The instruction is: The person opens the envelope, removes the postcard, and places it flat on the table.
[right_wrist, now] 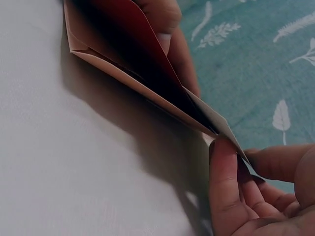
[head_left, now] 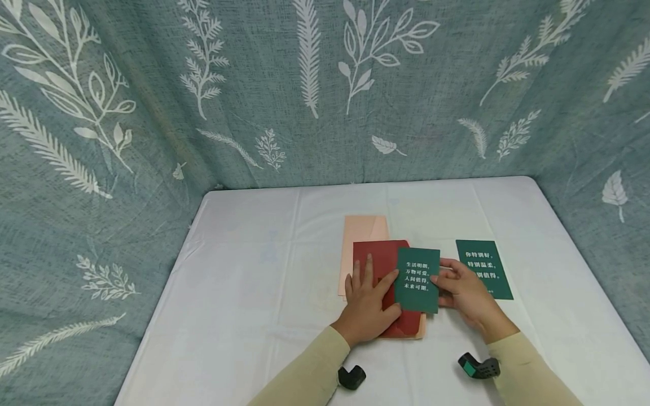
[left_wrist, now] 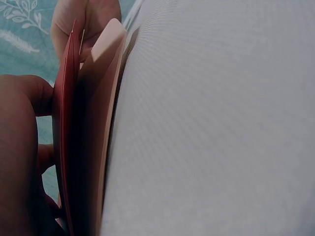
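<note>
A red envelope [head_left: 378, 255] lies over peach envelopes [head_left: 364, 228], which show beyond its top and at its lower right corner. My left hand [head_left: 364, 313] rests on the red envelope, fingers spread, with the thumb and index fingertips by the left edge of a green card [head_left: 418, 301]. That card bears white lettering and overlaps the envelope's right side. My right hand [head_left: 464, 293] pinches its right edge between thumb and fingers, as the right wrist view shows on the card [right_wrist: 211, 114]. From the left wrist, a gap appears between the red envelope [left_wrist: 65, 108] and the peach one [left_wrist: 101, 54].
A second green card [head_left: 500, 288] with white lettering lies to the right, partly behind my right hand. A white cloth [head_left: 244, 270] covers the table. Black devices, one [head_left: 351, 376] at the left wrist and one [head_left: 479, 367] at the right, sit by the sleeves. A leaf-patterned curtain [head_left: 284, 67] hangs around.
</note>
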A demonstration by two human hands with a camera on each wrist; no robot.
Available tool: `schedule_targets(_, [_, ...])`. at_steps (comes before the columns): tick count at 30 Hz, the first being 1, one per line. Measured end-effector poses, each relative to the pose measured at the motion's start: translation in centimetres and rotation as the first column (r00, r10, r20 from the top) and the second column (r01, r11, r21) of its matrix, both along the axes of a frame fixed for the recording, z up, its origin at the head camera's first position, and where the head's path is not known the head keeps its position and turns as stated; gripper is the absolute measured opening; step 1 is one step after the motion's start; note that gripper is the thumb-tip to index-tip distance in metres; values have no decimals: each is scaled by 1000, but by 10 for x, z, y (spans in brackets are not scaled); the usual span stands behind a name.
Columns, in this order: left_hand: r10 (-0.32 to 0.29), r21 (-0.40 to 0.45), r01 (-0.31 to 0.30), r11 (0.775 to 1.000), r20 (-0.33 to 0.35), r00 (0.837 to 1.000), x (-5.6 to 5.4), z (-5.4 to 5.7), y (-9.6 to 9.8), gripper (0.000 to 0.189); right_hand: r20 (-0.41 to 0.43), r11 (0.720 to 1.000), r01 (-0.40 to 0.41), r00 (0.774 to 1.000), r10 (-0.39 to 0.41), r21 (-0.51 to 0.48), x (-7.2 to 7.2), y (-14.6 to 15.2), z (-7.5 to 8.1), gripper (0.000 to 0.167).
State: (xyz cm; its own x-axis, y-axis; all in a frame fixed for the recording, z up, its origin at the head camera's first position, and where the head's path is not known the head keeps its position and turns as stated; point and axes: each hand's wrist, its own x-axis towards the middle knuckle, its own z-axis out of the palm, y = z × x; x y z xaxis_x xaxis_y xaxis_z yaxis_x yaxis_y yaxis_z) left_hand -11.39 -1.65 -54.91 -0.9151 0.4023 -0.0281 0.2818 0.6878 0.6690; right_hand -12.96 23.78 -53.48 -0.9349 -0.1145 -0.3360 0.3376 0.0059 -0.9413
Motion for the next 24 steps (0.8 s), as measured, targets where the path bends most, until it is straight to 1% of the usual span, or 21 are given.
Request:
schedule_targets(8, [10,1,-10,1000,-8,1000,0,0,0,73,-4,999,23,1000,-23,24,1,9,2,66])
schedule_targets(16, [-12,8,12,1000,-13,1000,0,-1,-1,71,-13,997,50,999,-49,65,2,22,5,68])
schedule_targets(24, [-8,4,8,1000,-18,1000,0,0,-1,70,-30,990,70,997,-67,124,3,39,9,68])
